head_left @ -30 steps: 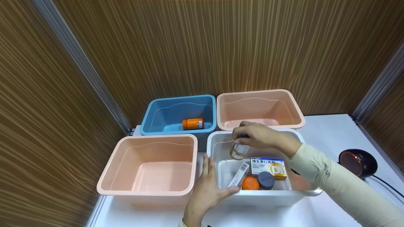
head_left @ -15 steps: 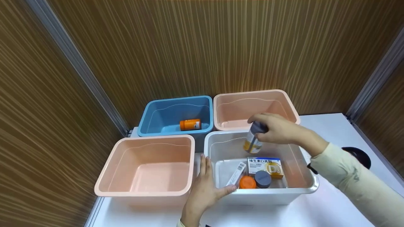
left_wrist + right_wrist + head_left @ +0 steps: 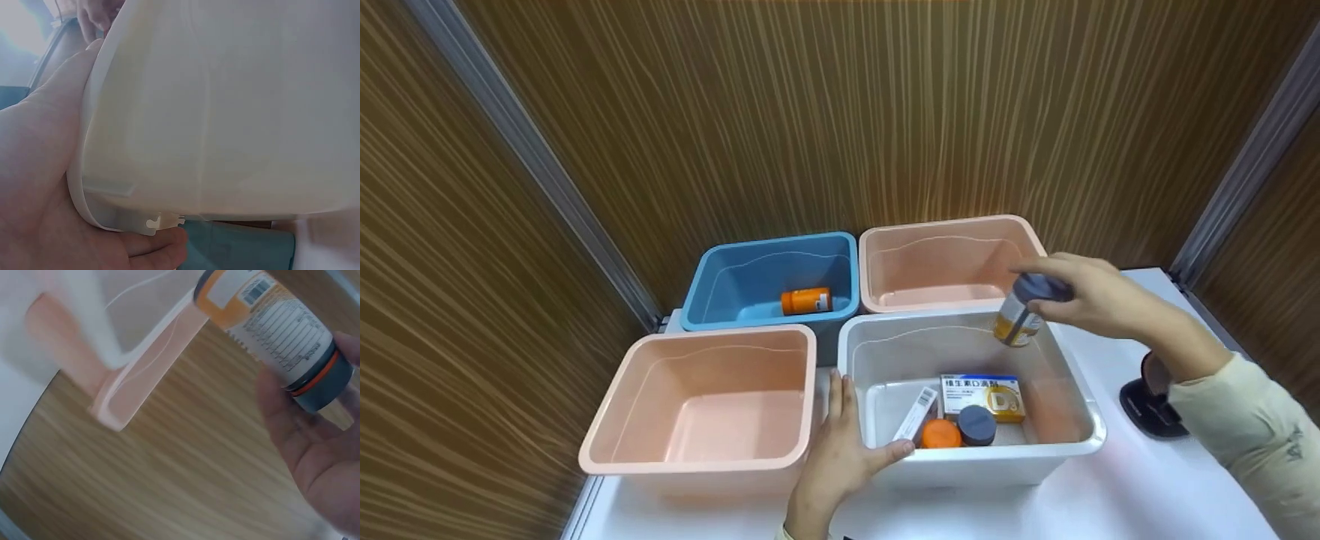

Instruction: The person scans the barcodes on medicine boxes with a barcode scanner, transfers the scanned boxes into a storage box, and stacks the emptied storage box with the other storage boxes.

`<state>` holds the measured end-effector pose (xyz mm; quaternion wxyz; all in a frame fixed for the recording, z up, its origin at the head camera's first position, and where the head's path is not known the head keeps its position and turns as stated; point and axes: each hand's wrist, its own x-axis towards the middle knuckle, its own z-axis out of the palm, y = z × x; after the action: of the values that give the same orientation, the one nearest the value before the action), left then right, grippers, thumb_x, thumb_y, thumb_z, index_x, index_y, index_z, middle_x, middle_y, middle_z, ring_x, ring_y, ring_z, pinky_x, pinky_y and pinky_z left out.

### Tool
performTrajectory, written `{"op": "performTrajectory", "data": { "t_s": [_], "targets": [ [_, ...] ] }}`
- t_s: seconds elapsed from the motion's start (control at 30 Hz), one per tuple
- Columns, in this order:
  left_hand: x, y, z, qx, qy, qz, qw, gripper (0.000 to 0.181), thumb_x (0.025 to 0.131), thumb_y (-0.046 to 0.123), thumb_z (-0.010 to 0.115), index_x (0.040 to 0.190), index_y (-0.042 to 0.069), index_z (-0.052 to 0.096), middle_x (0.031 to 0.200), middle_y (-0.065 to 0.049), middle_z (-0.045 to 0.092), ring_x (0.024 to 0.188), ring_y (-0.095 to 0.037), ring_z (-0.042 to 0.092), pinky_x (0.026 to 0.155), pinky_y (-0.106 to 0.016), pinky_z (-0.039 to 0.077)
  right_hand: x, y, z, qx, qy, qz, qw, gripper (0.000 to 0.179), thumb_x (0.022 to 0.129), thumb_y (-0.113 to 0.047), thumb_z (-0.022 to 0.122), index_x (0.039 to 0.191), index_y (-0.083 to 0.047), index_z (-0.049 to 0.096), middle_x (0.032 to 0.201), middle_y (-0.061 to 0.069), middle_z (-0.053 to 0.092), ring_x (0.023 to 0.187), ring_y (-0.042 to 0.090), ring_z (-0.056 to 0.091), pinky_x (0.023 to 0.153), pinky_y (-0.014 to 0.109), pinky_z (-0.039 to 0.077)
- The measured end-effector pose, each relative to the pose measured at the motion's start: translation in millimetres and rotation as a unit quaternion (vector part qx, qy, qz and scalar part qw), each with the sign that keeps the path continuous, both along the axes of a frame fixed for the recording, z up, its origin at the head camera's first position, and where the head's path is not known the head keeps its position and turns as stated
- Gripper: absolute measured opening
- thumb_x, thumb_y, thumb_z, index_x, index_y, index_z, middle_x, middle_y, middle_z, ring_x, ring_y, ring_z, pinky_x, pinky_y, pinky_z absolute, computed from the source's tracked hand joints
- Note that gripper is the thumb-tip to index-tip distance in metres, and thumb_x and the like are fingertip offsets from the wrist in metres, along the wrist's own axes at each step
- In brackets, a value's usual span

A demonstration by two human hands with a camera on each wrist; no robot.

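Note:
In the head view my right hand [image 3: 1099, 296] grips a pill bottle [image 3: 1018, 322] by its dark grey cap. The bottle hangs tilted over the back right part of the white bin [image 3: 960, 461]. Up close in the right wrist view, the bottle [image 3: 281, 332] has a white and orange label with a barcode. My left hand [image 3: 836, 461] rests at the white bin's front left corner, fingers straight along its side and thumb at the front rim. Inside that bin lie a vitamin D box [image 3: 982, 396], a slim white box [image 3: 916, 414], an orange cap [image 3: 940, 433] and a dark grey cap [image 3: 977, 424].
A blue bin [image 3: 769, 324] at the back left holds an orange bottle [image 3: 806, 301] on its side. Pink bins stand at the back right [image 3: 952, 225] and front left [image 3: 697, 469]. A black device [image 3: 1155, 409] sits on the white table [image 3: 1110, 487] at the right.
My right hand has moved right with the pill bottle, from the white bin's back left toward its back right. The left hand stays at the bin's corner.

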<state>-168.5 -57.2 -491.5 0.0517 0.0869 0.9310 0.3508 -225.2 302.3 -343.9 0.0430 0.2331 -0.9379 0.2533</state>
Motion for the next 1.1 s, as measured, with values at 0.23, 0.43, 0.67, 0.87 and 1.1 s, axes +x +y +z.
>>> {"op": "performTrajectory", "data": {
  "t_s": [0.23,0.43,0.67,0.87,1.1],
  "targets": [
    [-0.1,-0.1,1.3,-0.003,-0.011,0.0,0.9999,0.136,0.067,0.08,0.073,0.162,0.004,0.012,0.169,-0.011,-0.007,0.148,-0.043,0.02,0.111,-0.062,0.029,6.7,35,-2.6,0.017,0.003,-0.043,0.9989,0.037,0.094,-0.012,0.067,0.131,-0.016,0.061,0.118,0.015,0.057,0.099,0.037,0.06,0.072,0.049,0.053],
    [0.6,-1.9,2.0,0.001,-0.009,-0.003,1.0,0.134,0.069,0.074,0.077,0.161,0.003,0.011,0.168,-0.012,-0.009,0.148,-0.045,0.018,0.112,-0.061,0.028,9.7,55,-8.0,0.037,-0.022,-0.094,0.9946,0.024,0.102,-0.037,0.061,0.118,-0.018,0.058,0.111,0.013,0.057,0.089,0.032,0.061,0.065,0.043,0.051],
    [0.2,0.5,0.3,0.009,-0.009,0.003,0.9999,0.135,0.068,0.075,0.078,0.162,0.003,0.012,0.169,-0.012,-0.008,0.145,-0.047,0.024,0.109,-0.062,0.032,10.5,71,-18.6,0.064,-0.026,-0.133,0.9887,0.03,0.102,-0.033,0.059,0.125,-0.013,0.058,0.117,0.02,0.058,0.101,0.043,0.061,0.072,0.057,0.052],
    [-0.1,1.8,-0.2,0.004,-0.02,0.008,0.9998,0.138,0.066,0.079,0.075,0.162,0.005,0.011,0.169,-0.012,-0.008,0.146,-0.045,0.023,0.108,-0.062,0.032,12.1,80,-36.6,0.073,-0.058,-0.127,0.9875,0.032,0.101,-0.03,0.061,0.126,-0.009,0.059,0.123,0.031,0.053,0.107,0.052,0.055,0.074,0.062,0.051],
    [-0.2,1.7,3.1,-0.004,-0.023,0.008,0.9997,0.135,0.067,0.076,0.077,0.162,0.005,0.012,0.169,-0.011,-0.009,0.148,-0.043,0.019,0.11,-0.061,0.03,15.0,82,-57.5,0.07,-0.093,-0.127,0.985,0.031,0.1,-0.029,0.063,0.125,-0.011,0.059,0.115,0.026,0.057,0.096,0.043,0.062,0.067,0.052,0.054]
  ]
}}
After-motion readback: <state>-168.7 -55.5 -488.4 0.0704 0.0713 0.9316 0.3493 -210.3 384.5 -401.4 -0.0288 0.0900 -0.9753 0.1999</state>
